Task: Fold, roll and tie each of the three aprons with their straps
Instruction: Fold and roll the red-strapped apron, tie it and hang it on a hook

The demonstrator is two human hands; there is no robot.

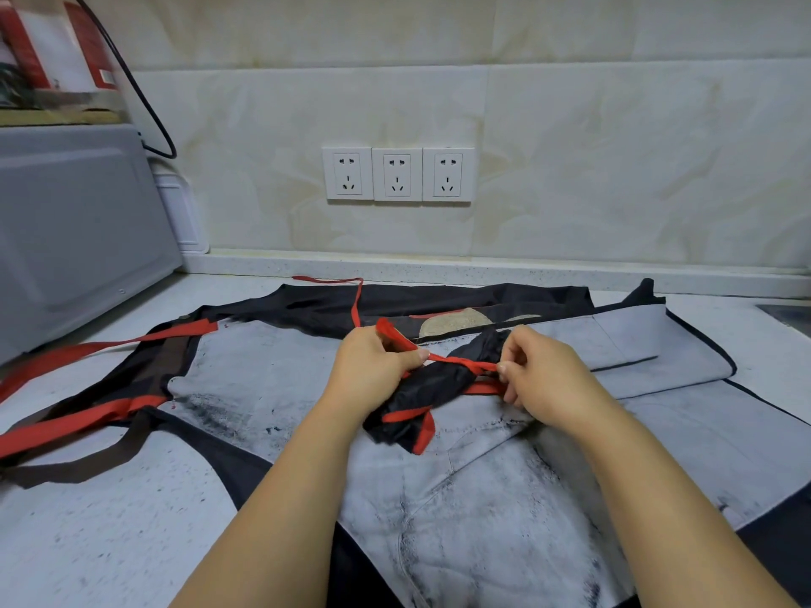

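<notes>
A rolled black apron [432, 390] with red straps lies in the middle of the counter, on top of a spread apron showing its pale grey underside [461, 498]. My left hand [373, 362] pinches one red strap [397, 337] at the roll's left end. My right hand [540, 373] pinches the other end of the red strap at the roll's right side. The strap crosses over the roll between my hands. Another black apron [395, 305] lies spread behind, with red straps [79, 421] and a brown strap trailing left.
A grey microwave [74, 230] stands at the left with boxes on top and a black cable. Three wall sockets [397, 174] sit on the tiled wall behind. A sink edge [790, 315] shows at the far right. The speckled white counter [109, 541] runs underneath.
</notes>
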